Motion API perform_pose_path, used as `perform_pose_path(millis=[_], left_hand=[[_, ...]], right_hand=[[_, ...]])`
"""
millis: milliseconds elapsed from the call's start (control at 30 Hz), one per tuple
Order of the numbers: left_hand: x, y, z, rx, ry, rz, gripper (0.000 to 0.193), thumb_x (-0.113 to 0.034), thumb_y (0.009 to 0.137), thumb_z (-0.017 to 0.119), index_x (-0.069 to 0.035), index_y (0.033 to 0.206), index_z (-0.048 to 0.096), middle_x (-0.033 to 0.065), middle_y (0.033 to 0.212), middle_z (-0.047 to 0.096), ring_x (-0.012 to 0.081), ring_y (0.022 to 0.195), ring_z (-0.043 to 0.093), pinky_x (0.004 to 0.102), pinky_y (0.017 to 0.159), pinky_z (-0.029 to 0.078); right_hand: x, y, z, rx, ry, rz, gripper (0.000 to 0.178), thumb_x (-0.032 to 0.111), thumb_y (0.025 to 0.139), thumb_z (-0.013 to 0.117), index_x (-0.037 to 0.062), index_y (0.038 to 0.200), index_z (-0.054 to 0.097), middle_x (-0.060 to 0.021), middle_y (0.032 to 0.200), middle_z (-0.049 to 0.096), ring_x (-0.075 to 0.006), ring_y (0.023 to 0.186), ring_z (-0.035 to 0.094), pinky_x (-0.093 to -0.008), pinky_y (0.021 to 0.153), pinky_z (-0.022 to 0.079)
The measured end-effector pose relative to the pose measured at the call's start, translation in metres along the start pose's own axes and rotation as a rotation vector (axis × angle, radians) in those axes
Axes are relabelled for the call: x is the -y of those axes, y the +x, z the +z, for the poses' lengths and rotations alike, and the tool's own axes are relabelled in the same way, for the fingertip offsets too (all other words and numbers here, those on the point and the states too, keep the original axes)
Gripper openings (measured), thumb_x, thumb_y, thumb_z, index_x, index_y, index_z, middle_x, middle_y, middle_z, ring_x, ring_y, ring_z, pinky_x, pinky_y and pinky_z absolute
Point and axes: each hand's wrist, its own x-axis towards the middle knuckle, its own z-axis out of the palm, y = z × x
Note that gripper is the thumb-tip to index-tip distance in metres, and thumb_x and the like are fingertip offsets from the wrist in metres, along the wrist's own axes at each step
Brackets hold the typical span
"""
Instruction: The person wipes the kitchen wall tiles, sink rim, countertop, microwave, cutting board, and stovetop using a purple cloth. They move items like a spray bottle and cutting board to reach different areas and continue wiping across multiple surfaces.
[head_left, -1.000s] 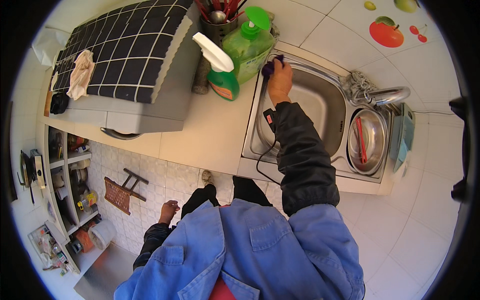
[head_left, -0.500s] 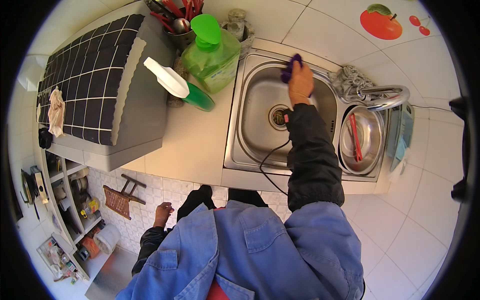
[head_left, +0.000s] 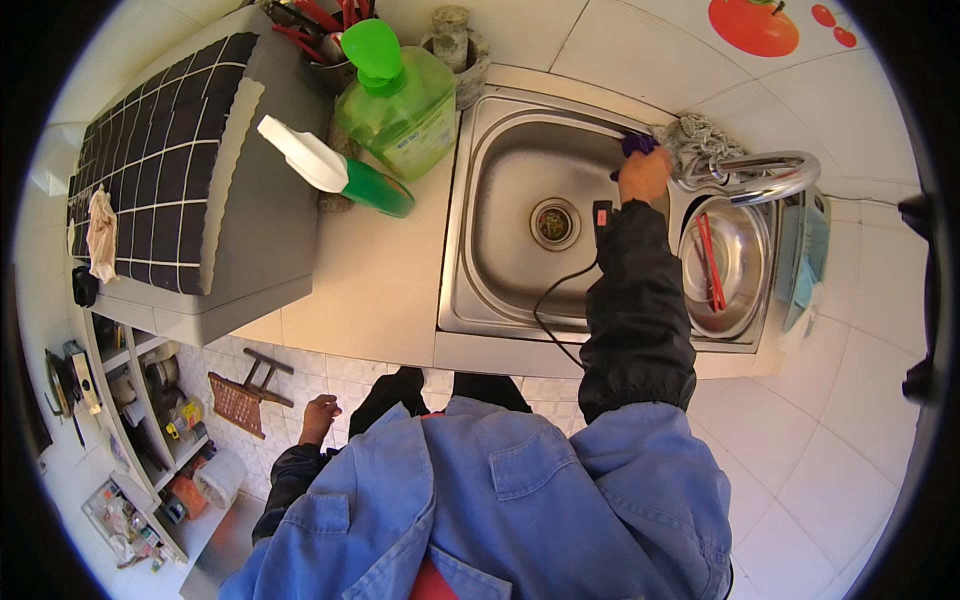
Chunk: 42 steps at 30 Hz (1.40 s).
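Observation:
My right hand (head_left: pixel 645 177) is closed on a purple cloth (head_left: pixel 637 145) and presses it to the far right corner of the steel sink (head_left: pixel 500 165). Most of the cloth is hidden behind my fingers. A small black device on a cable (head_left: pixel 602 214) hangs at my right wrist. In the basin's floor sits the round drain (head_left: pixel 554 224), with dark bits in it. My left hand (head_left: pixel 320 415) hangs low at my left side, away from the counter. Its fingers are partly curled and too small to make out clearly.
Left of the sink stand a green soap bottle (head_left: pixel 405 115) and a spray bottle (head_left: pixel 345 175). The faucet (head_left: pixel 770 180) arches over a steel bowl (head_left: pixel 740 260) holding red-handled utensils (head_left: pixel 710 265). A grey scrubbing mesh (head_left: pixel 697 143) lies behind the sink's right corner. A stool (head_left: pixel 245 395) stands on the floor.
My right hand has moved right with the purple cloth, from the sink's far edge to its far right corner. My left hand has stayed low at my side.

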Motion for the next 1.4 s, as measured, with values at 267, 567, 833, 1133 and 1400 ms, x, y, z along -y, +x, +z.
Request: perform_pose_path(millis=[267,567,833,1133,1400], left_hand=[[0.003,-0.004,0.008,0.004,-0.024,0.021,0.028,-0.015,0.094,0.063,-0.003,0.119,0.069,0.0097,0.088,0.077,0.0166,0.078,0.073,0.0309,0.066,0.056],[0.009,0.013,0.005,-0.019,-0.031,0.096,0.029,-0.015,0.092,0.064,-0.002,0.116,0.071,0.0117,0.085,0.077,0.0174,0.076,0.074,0.0316,0.064,0.055],[0.007,0.031,0.004,0.010,0.000,0.133,0.027,-0.017,0.092,0.065,-0.003,0.114,0.072,0.0122,0.085,0.077,0.0173,0.074,0.073,0.0314,0.062,0.055],[-0.013,0.032,-0.013,0.025,0.033,0.108,0.028,-0.016,0.094,0.063,-0.004,0.118,0.070,0.0091,0.087,0.077,0.0156,0.078,0.074,0.0302,0.063,0.055],[-0.013,0.021,-0.017,0.049,0.059,0.076,0.026,-0.018,0.096,0.063,-0.006,0.118,0.071,0.0075,0.089,0.077,0.0143,0.081,0.074,0.0301,0.063,0.054]], right_hand=[[0.081,-0.057,0.023,0.139,0.124,-0.082,0.035,0.029,0.088,0.071,0.0097,0.117,0.065,-0.0218,0.118,0.065,-0.0429,0.104,0.068,-0.0536,0.086,0.056],[0.109,-0.169,0.013,0.394,0.309,-0.765,0.031,0.009,0.084,0.068,0.0117,0.115,0.068,-0.0184,0.110,0.064,-0.0405,0.098,0.066,-0.0514,0.080,0.056],[0.008,-0.247,-0.080,0.823,0.294,-1.183,0.029,0.002,0.079,0.065,0.0157,0.104,0.072,-0.0085,0.103,0.067,-0.0330,0.100,0.067,-0.0445,0.082,0.057],[-0.049,-0.069,-0.095,0.134,0.117,-1.042,0.035,0.000,0.080,0.065,0.0172,0.109,0.074,-0.0075,0.114,0.068,-0.0322,0.106,0.066,-0.0410,0.087,0.056],[-0.154,0.022,-0.069,0.098,-0.331,-0.829,0.040,0.001,0.083,0.064,0.0155,0.120,0.072,-0.0133,0.119,0.064,-0.0375,0.109,0.061,-0.0459,0.092,0.054]])
